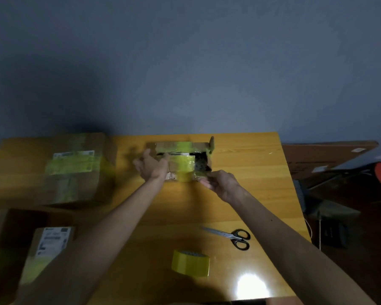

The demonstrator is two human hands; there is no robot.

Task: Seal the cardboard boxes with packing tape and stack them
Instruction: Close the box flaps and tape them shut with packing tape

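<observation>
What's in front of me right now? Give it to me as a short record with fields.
surface: table, yellow wood
in work: small box, far middle, top partly open, yellow tape strips on it
left hand: on the small box's left end, fingers spread
right hand: pinches at its near right corner
tape roll: yellow, near edge, untouched
scissors: lying flat, beyond and right of the tape roll
other boxes: far box and near box at left, both labelled
</observation>
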